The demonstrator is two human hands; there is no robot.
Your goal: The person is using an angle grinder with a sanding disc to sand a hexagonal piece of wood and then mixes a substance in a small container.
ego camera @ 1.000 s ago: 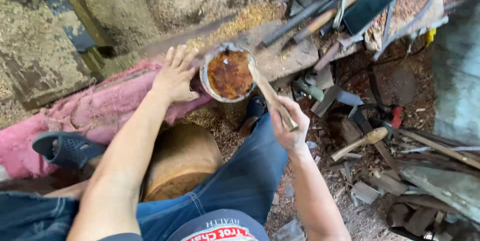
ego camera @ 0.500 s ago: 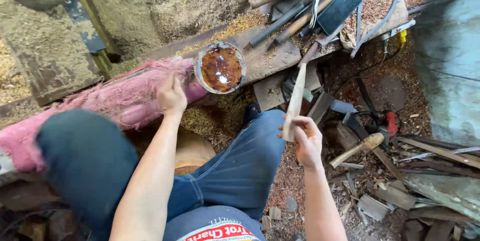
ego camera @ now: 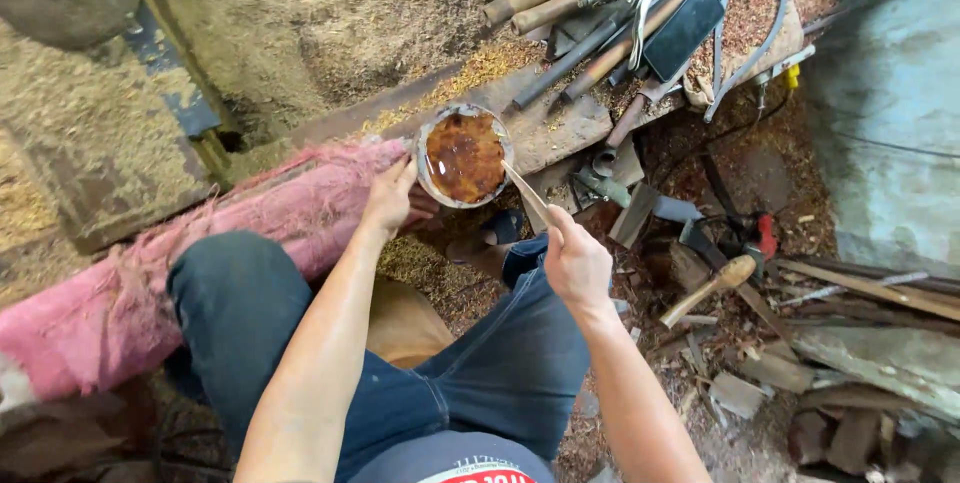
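Overhead view — round tin [ego camera: 464, 157] of glossy brown paste at 12 o'clock, at the end of a pink cloth-wrapped log [ego camera: 200, 253]. Left hand [ego camera: 390, 198] gripping its rim at 9; right hand [ego camera: 575, 263] at 4, closed around a wooden stick [ego camera: 527, 195] touching the rim.

Glossy amber-brown log end [ego camera: 465, 156], pink cloth [ego camera: 200, 253], dark blue jeans [ego camera: 480, 373], pale wooden stick [ego camera: 525, 193].
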